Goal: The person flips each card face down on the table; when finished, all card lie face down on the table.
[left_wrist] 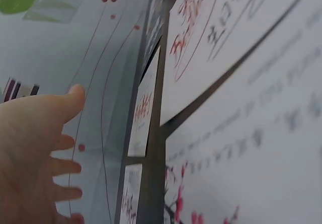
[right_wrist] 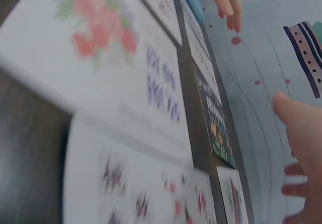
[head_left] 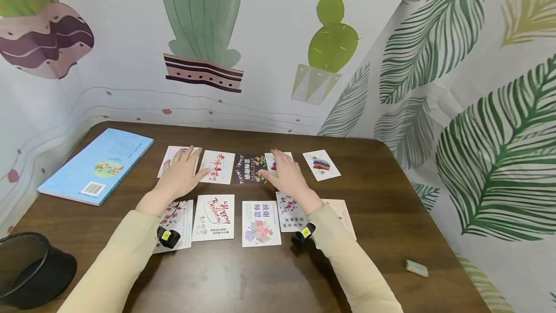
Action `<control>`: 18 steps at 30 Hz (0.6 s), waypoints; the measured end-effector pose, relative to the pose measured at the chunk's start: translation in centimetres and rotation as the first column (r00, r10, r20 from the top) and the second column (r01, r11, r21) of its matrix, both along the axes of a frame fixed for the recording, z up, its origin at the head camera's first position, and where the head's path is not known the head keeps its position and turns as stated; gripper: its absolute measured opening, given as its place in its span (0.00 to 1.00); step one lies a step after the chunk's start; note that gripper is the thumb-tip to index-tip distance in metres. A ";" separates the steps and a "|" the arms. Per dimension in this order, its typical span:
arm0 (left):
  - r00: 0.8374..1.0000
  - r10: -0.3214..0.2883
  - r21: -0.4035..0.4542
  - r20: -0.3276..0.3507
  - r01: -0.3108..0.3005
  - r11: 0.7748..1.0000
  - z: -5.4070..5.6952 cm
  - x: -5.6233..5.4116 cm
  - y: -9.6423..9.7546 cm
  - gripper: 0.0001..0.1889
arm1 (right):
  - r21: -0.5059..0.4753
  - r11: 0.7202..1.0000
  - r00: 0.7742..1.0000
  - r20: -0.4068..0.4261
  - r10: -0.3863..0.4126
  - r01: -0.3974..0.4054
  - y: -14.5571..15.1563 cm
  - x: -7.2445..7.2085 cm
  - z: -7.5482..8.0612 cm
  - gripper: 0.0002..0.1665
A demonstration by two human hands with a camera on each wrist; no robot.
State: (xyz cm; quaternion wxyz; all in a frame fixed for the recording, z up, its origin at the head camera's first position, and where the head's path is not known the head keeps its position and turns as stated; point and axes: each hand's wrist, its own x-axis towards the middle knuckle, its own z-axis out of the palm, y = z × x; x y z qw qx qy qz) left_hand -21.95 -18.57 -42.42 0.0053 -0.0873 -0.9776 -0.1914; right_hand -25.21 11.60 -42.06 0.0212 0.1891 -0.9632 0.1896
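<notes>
My left hand (head_left: 175, 175) hovers with fingers spread over the back row of greeting cards, partly hiding the leftmost card (head_left: 166, 158). My right hand (head_left: 288, 176), also spread and holding nothing, partly covers a small white card (head_left: 270, 159). Between the hands lie a white card with red writing (head_left: 218, 167) and a dark card (head_left: 246, 168). Nearer me are a plum-blossom card (head_left: 181, 226), a Happy Birthday card (head_left: 214, 219), a bouquet card (head_left: 261, 223) and another blossom card (head_left: 287, 214). Both wrist views show the hands raised off the table.
A blue book (head_left: 102, 165) lies at the back left. A black mesh container (head_left: 52, 274) stands at the front left. Farther right are a card with a dark drawing (head_left: 322, 164), a cream card (head_left: 345, 214) and a small pale green block (head_left: 417, 268). Patterned fabric hangs behind.
</notes>
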 end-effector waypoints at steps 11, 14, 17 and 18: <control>0.999 0.043 0.285 -0.032 -0.032 0.958 -0.2 -0.7 -3.1 0.38 | -0.284 0.956 0.992 0.079 0.095 -0.069 -4.2 -1.5 -0.1 0.42; 0.998 0.067 0.340 0.015 -0.069 0.938 -0.3 -0.8 -3.7 0.40 | -0.344 0.937 0.990 0.092 0.103 -0.065 -5.5 -1.8 -0.1 0.41; 0.994 0.100 0.354 0.055 -0.113 0.929 -0.4 -0.8 -4.0 0.43 | -0.403 0.911 0.983 0.113 0.142 -0.085 -6.7 -2.0 -0.2 0.40; 0.991 0.113 0.356 0.066 -0.129 0.925 -0.5 -0.8 -4.1 0.43 | -0.422 0.902 0.980 0.125 0.158 -0.091 -7.1 -2.0 -0.3 0.40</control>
